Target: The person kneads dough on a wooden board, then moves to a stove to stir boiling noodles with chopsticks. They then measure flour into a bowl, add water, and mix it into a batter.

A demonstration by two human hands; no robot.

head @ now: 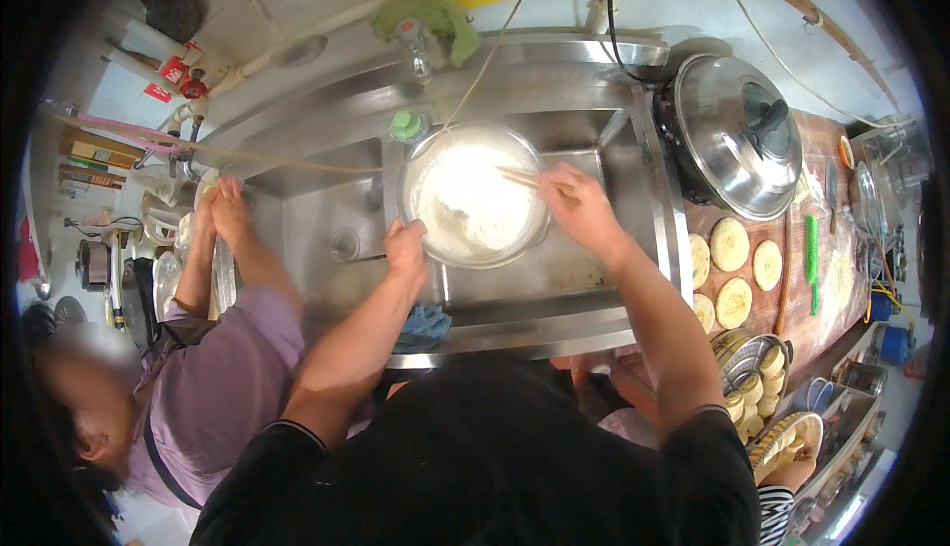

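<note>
A large round metal bowl [544, 231] rests over the divider of a two-basin steel sink. It contains a pale floury mixture [475, 212], its middle washed out by glare. At the near left rim, my left hand [406, 251] grips the bowl with the thumb on the edge. My right hand [577, 201] is closed around wooden chopsticks [518, 176], whose tips reach in over the mixture from the right. The glare hides how deep the tips go. Just behind the bowl stands a bottle with a green cap [406, 125].
Left, a co-worker's hands [226, 208] meet near the sink's edge. A blue cloth [421, 327] lies on the front rim. Right, a lidded pot [735, 138] stands by round flat dough cakes [731, 244] on a wooden board. Another person's hand [798, 470] holds a basket [809, 427].
</note>
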